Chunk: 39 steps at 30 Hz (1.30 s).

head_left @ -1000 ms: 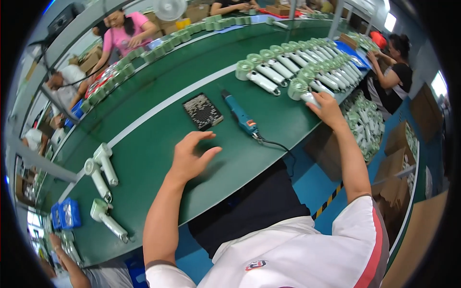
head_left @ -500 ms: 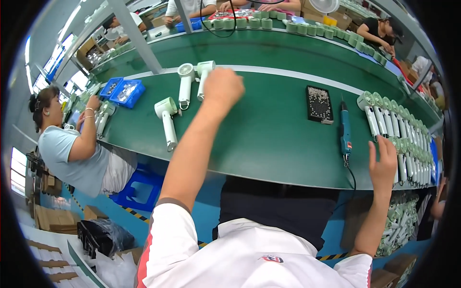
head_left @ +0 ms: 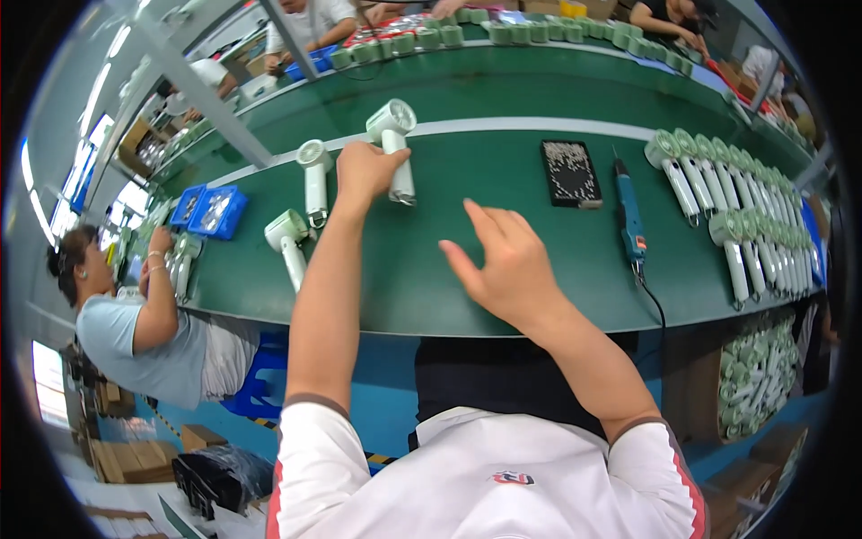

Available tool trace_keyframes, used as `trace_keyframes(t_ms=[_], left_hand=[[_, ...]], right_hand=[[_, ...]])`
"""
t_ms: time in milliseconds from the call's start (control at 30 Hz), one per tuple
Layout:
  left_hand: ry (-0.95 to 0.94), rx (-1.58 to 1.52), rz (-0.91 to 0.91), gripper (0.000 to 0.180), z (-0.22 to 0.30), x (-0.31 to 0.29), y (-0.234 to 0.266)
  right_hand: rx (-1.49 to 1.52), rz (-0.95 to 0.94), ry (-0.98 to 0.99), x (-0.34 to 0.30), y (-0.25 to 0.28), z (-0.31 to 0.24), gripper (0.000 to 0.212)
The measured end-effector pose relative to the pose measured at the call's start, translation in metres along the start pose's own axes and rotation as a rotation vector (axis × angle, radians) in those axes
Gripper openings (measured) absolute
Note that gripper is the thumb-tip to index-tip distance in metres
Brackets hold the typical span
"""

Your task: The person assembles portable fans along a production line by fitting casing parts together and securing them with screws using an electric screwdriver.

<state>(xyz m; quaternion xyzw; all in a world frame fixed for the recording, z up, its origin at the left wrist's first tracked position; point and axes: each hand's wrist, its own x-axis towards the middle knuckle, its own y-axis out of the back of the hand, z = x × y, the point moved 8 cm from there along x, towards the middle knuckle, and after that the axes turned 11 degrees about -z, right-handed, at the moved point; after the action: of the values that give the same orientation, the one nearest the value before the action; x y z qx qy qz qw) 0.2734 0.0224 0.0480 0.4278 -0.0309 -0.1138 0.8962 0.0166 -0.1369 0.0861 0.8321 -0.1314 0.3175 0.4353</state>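
My left hand is closed round the white handle of a handheld fan with a pale green head, tilted at the far side of the bench. My right hand is open over the middle of the green bench, thumb and fingers apart, holding nothing. Two similar fans lie to the left of my left forearm: one farther fan and one nearer fan, its handle end partly hidden by my arm.
A black tray of small screws and a blue-green electric screwdriver with a cord lie to the right. Rows of fans fill the right end. A co-worker sits at left beside blue bins.
My right hand has come from the fan rows at right to the bench's middle. My left hand has drawn its fan nearer and away from the neighbouring fan. The whole view has shifted.
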Motion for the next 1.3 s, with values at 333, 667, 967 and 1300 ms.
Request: trace_keyframes(t_ms=[333, 667, 967, 1300], left_hand=[[-0.346, -0.857, 0.038, 0.038, 0.105, -0.137, -0.066], [-0.381, -1.386, -0.600, 0.044, 0.111, -0.171, -0.115], [-0.299, -1.212, -0.352, 0.038, 0.104, -0.200, -0.105], [-0.167, -1.092, -0.396, 0.027, 0.087, -0.168, -0.127]], right_hand=[[-0.412, 0.154, 0.061, -0.022, 0.004, 0.018, 0.058], [1.024, 0.058, -0.307, -0.070, 0.019, 0.054, 0.040], [0.143, 0.067, -0.051, -0.066, 0.051, 0.034, 0.053], [-0.328, 0.055, 0.104, -0.065, 0.029, 0.014, 0.066]])
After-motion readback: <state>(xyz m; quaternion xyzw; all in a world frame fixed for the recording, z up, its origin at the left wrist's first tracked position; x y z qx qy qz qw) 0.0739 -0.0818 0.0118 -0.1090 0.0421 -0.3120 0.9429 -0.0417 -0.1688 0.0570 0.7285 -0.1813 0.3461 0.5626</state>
